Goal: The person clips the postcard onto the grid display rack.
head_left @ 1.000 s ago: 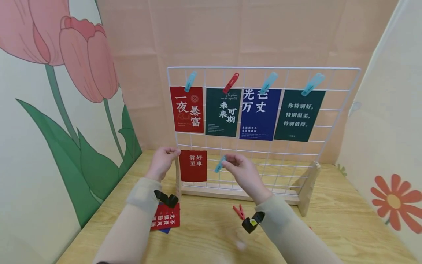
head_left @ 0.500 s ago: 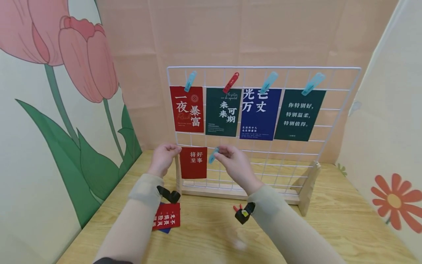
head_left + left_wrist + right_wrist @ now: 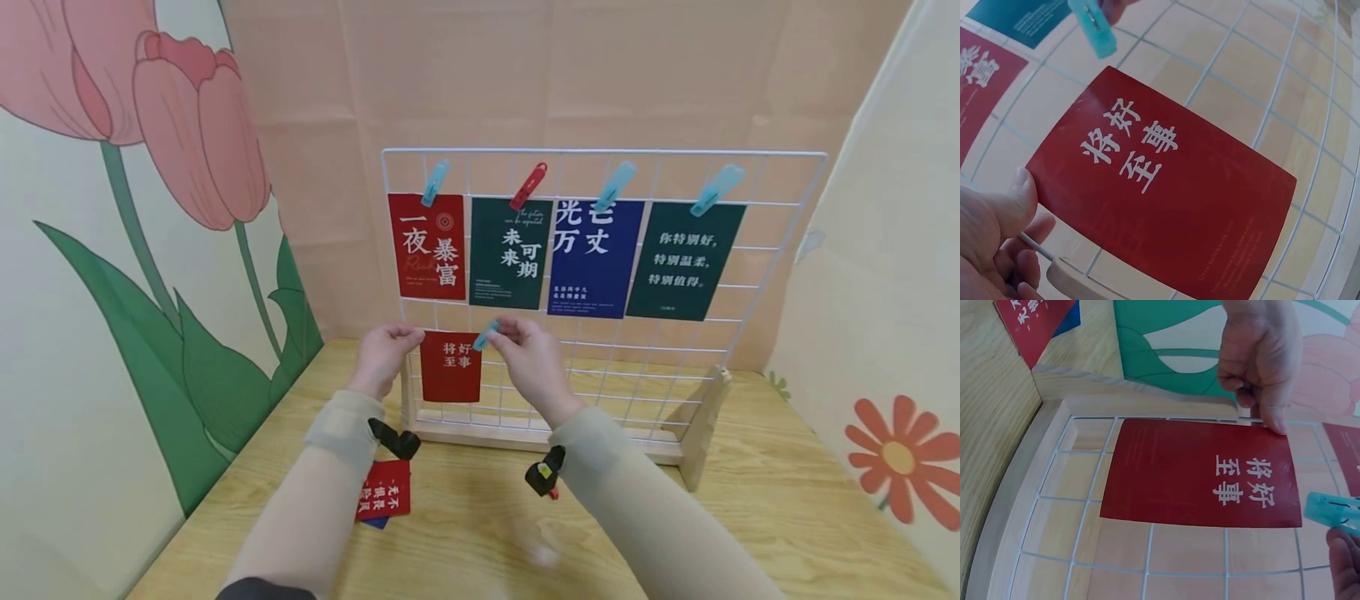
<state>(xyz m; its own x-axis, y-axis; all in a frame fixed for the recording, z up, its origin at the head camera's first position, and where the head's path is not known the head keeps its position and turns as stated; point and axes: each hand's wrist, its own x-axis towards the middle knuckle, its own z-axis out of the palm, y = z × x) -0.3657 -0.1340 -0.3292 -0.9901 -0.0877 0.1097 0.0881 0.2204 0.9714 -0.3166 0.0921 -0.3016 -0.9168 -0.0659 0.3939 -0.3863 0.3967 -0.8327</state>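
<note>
A red card [image 3: 451, 379] with white characters hangs upright in front of the lower left of the white wire grid rack [image 3: 600, 358]. My left hand [image 3: 381, 357] pinches its upper left corner between thumb and fingers. Close to the card's upper right corner, my right hand [image 3: 531, 360] holds a light blue clothespin [image 3: 486, 335] between thumb and fingers. In the left wrist view the clothespin [image 3: 1093, 28] appears just off the card's corner [image 3: 1166, 187]. The right wrist view also shows a small gap between the clothespin [image 3: 1333, 511] and the card [image 3: 1204, 475].
Several cards hang along the rack's upper part, including a blue one [image 3: 592, 267], each under a clothespin. More cards [image 3: 387, 490], red over blue, lie on the wooden table [image 3: 465, 542] by my left forearm. A red clothespin [image 3: 553, 492] is mostly hidden by the right wrist camera.
My right hand has brought the blue clothespin left and up to the card's right corner. The left hand has raised the red card slightly and shifted it a little to the right.
</note>
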